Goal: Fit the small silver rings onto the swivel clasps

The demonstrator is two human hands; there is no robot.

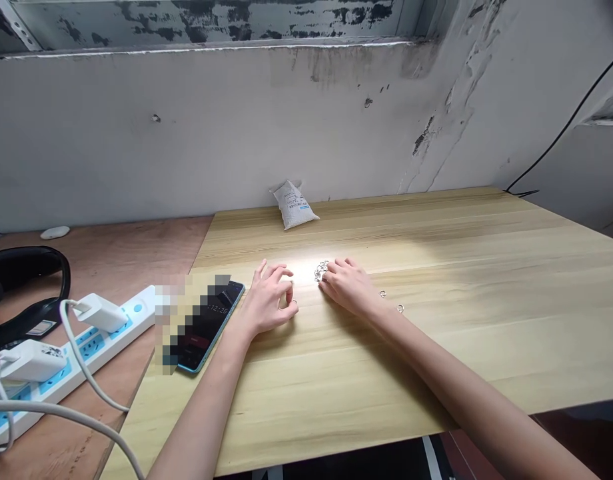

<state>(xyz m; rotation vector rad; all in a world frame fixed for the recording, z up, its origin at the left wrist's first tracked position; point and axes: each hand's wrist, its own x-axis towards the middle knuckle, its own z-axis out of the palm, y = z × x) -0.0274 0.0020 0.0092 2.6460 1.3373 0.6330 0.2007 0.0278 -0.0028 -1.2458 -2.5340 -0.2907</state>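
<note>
My left hand [270, 298] rests on the pale wooden table [436, 347], fingers curled, thumb and forefinger pinching a small metal ring [293, 303]. My right hand [347, 285] lies palm down beside it, its fingertips touching a little cluster of linked metal rings [320, 271]. Two loose rings [383, 293] lie just right of my right wrist.
A small white bag [292, 204] leans against the wall at the back. A phone [206, 325] lies left of my left hand. On the brown table to the left sit a white power strip [81, 350] with chargers and cables and a black headband-like object [26, 280].
</note>
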